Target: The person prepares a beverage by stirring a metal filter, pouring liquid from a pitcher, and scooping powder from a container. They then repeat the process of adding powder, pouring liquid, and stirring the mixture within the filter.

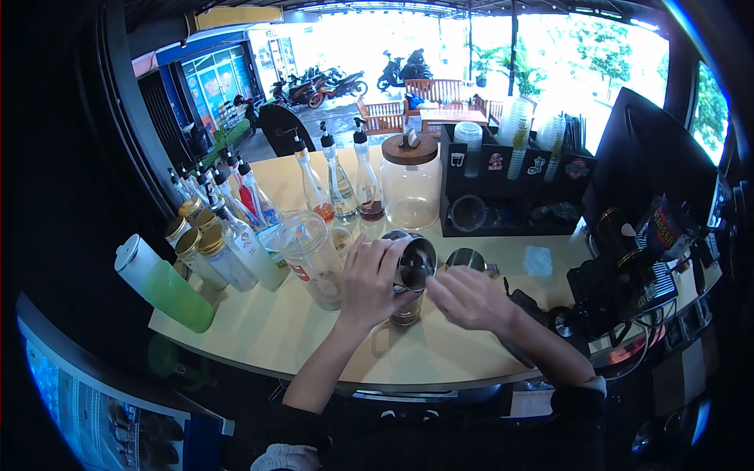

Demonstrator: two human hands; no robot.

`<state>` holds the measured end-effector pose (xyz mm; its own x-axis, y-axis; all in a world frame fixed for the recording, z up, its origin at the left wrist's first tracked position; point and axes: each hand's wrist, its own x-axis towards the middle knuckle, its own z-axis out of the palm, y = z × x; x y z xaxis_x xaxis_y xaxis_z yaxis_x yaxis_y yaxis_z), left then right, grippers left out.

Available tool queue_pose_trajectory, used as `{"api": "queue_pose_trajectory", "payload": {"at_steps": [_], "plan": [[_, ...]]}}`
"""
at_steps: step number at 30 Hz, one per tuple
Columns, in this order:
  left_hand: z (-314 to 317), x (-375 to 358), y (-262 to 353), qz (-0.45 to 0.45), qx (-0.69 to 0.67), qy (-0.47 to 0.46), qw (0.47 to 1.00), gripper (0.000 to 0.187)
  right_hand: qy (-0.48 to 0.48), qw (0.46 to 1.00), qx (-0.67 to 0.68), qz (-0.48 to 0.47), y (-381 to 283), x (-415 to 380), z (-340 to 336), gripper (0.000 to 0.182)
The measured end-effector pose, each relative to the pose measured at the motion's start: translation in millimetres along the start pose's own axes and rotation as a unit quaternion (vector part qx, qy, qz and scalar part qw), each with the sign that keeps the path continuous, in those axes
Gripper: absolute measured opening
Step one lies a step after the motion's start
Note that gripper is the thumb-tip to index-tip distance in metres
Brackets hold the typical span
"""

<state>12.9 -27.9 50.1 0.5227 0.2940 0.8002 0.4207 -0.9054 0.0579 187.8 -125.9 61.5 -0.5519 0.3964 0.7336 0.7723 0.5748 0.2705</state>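
Observation:
My left hand (372, 279) is wrapped round a metal cup (416, 265), which tilts so that its open mouth faces me. Dark liquid or residue shows inside. Right below the cup stands a clear glass (406, 315) with something brown in it. At the cup's right rim, my right hand (473, 298) has its fingers curled closed; what they pinch is hidden. A second metal pitcher (466, 259) stands just behind that hand. Left of my left hand is a large clear plastic jug (305, 255), with a small tub (340, 239) behind it.
Pump bottles (339, 184) and a wood-lidded glass jar (411, 184) line the back. Jars with gold lids (210, 242) and a green-white bottle (169, 286) stand left. A black cup rack (514, 184) and dark equipment (628, 275) occupy the right. A white cloth (538, 261) lies near the rack.

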Motion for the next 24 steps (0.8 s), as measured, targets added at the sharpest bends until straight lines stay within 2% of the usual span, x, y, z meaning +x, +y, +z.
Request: {"api": "queue_pose_trajectory", "payload": {"at_steps": [2,4,6,10,15,18,20,22,24], "plan": [[0.8,-0.3,0.1,0.007,0.014,-0.005,1.0,0.072,-0.047,0.998,0.006,-0.046,-4.6,-2.2,0.9,0.034],[6.8,-2.6,-0.2,0.009,0.017,0.01,1.0,0.071,-0.04,0.998,0.011,-0.039,-3.4,2.1,-2.8,0.032],[8.1,-3.4,-0.1,0.008,0.02,0.025,0.999,0.07,0.011,1.0,-0.007,0.012,-0.7,3.6,-2.7,0.031],[7.2,-3.4,-0.6,0.007,0.026,0.018,0.999,0.069,-0.034,0.998,0.02,-0.04,-8.2,1.2,-1.7,0.029],[7.9,-3.7,1.1,0.006,0.021,0.034,0.999,0.069,0.002,1.0,-0.009,0.028,-4.3,4.9,-3.0,0.028],[5.9,-2.3,1.6,0.008,0.023,0.02,1.0,0.068,-0.009,0.999,0.021,-0.024,-6.0,3.7,-1.7,0.027],[5.9,-3.2,3.1,0.003,0.007,0.036,0.999,0.069,0.034,0.998,0.013,0.049,-1.0,6.0,-5.3,0.029],[1.1,-3.1,2.8,-0.003,-0.004,0.026,1.0,0.07,0.026,0.999,0.021,0.043,-5.0,7.1,-8.0,0.032],[-0.4,-2.4,1.3,-0.006,-0.017,0.015,1.0,0.071,-0.039,0.998,0.005,-0.048,-12.0,4.5,-8.8,0.033]]}}
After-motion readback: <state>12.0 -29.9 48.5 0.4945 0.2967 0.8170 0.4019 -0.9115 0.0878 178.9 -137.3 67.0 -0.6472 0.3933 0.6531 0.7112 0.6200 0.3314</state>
